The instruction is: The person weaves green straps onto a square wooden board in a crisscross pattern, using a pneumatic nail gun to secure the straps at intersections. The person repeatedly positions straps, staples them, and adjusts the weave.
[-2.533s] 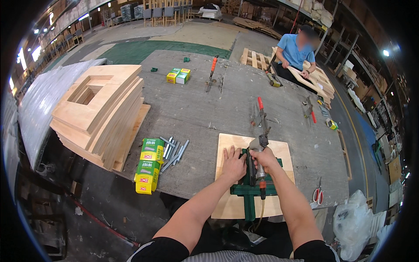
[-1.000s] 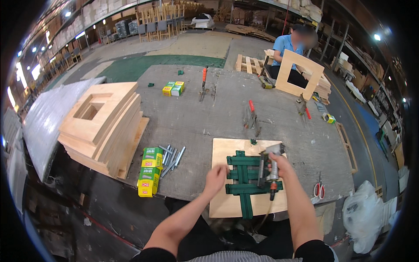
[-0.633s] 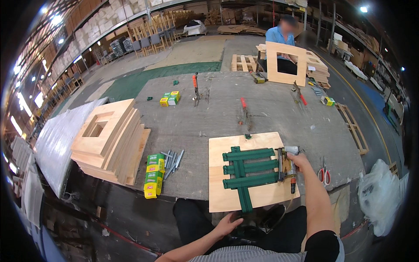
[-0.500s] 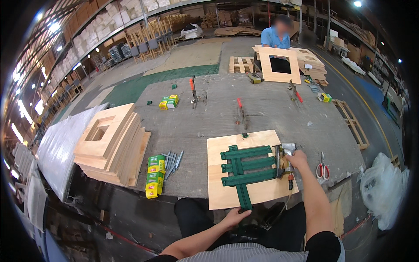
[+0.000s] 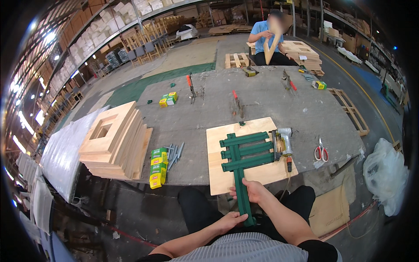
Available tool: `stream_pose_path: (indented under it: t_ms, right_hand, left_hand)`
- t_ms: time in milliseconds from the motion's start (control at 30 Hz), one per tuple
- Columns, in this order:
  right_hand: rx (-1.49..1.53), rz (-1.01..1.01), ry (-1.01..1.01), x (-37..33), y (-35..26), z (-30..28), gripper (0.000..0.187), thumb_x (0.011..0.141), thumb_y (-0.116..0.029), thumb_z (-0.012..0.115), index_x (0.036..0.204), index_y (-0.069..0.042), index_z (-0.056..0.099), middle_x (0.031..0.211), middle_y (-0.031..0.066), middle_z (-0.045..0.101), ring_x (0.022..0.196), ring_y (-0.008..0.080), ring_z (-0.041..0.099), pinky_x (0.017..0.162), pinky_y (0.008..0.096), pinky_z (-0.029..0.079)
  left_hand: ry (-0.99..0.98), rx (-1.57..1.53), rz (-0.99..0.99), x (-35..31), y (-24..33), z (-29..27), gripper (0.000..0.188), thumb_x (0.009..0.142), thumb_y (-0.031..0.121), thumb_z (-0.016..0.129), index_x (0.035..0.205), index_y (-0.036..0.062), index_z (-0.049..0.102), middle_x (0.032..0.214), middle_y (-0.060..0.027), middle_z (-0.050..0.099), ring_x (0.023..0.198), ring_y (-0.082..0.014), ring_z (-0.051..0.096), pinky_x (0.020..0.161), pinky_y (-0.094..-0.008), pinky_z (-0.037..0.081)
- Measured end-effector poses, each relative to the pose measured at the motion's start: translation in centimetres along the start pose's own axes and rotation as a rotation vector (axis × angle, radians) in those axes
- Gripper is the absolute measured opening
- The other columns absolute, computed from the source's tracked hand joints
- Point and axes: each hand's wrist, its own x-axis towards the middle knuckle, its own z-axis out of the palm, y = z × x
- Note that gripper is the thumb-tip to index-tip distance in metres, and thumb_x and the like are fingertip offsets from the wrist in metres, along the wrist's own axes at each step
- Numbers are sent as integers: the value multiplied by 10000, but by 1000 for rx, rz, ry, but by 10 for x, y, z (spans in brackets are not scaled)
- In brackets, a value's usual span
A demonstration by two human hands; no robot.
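Observation:
A wooden board (image 5: 214, 167) lies at the table's near edge with dark green webbing straps (image 5: 251, 150) across it. Three run sideways, and one lengthwise strap (image 5: 239, 181) crosses them and hangs past the near edge toward my lap. My left hand (image 5: 231, 221) is closed on the lower end of that strap. Higher up, my right hand (image 5: 252, 191) grips the same strap, its fingers around the edge and thumb on top. A staple gun (image 5: 284, 142) with an orange hose fitting rests on the board's right side, at the sideways straps' ends, with no hand on it.
Stacked wooden frames (image 5: 107, 144), yellow-green boxes (image 5: 158, 168) and staple strips (image 5: 174, 153) lie left. Scissors (image 5: 321, 153) lie right; red-handled clamps (image 5: 238, 105) stand farther back. A co-worker (image 5: 266, 39) sits across the table, holding a wooden piece (image 5: 273, 46).
My right hand has let go of the staple gun and taken hold of the lengthwise strap. My left hand has moved slightly down with its end. The co-worker's wooden frame has turned edge-on.

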Motion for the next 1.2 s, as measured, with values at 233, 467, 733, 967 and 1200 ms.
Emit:
stream_pose_path:
  t_ms: [233, 467, 733, 967, 1200]
  right_hand:
    - [-123, -119, 200, 15, 12, 1, 330, 1129, -326, 407, 1058, -42, 560, 730, -2, 510, 571, 119, 427, 548, 327, 386]
    - [-272, -205, 283, -3, 31, 25, 299, 1110, -313, 445, 994, -62, 559, 664, -18, 473, 513, 114, 379, 500, 314, 347]
    - [-321, -323, 405, -20, 69, 15, 324, 1086, -279, 501, 912, -28, 607, 705, 21, 550, 560, 120, 469, 520, 305, 370]
    - [-343, -359, 433, -34, 77, 18, 325, 1074, -272, 527, 891, -19, 621, 694, 16, 550, 602, 109, 491, 551, 298, 389]
    - [-428, -325, 433, -40, 82, 15, 323, 1067, -263, 518, 898, -11, 627, 684, 32, 553, 604, 135, 502, 574, 323, 406]
  left_hand:
    - [470, 1372, 556, -13, 53, -19, 209, 937, 239, 690, 1021, 51, 724, 951, -126, 702, 928, -320, 679, 804, -437, 549]
    - [616, 1770, 667, 22, 97, -36, 870, 799, 168, 757, 1574, 191, 362, 1623, -118, 335, 1508, -441, 262, 1196, -640, 251]
    - [391, 1921, 742, 49, 103, -44, 937, 772, 273, 741, 1598, 123, 327, 1678, -101, 285, 1557, -380, 206, 1242, -615, 181]
    - [279, 2031, 833, 48, 101, -51, 819, 854, 266, 632, 1588, 60, 335, 1645, -133, 351, 1542, -337, 278, 1267, -548, 165]
    - [217, 1998, 923, 50, 97, -55, 787, 837, 161, 634, 1573, 58, 371, 1632, -110, 391, 1529, -310, 326, 1261, -536, 199]
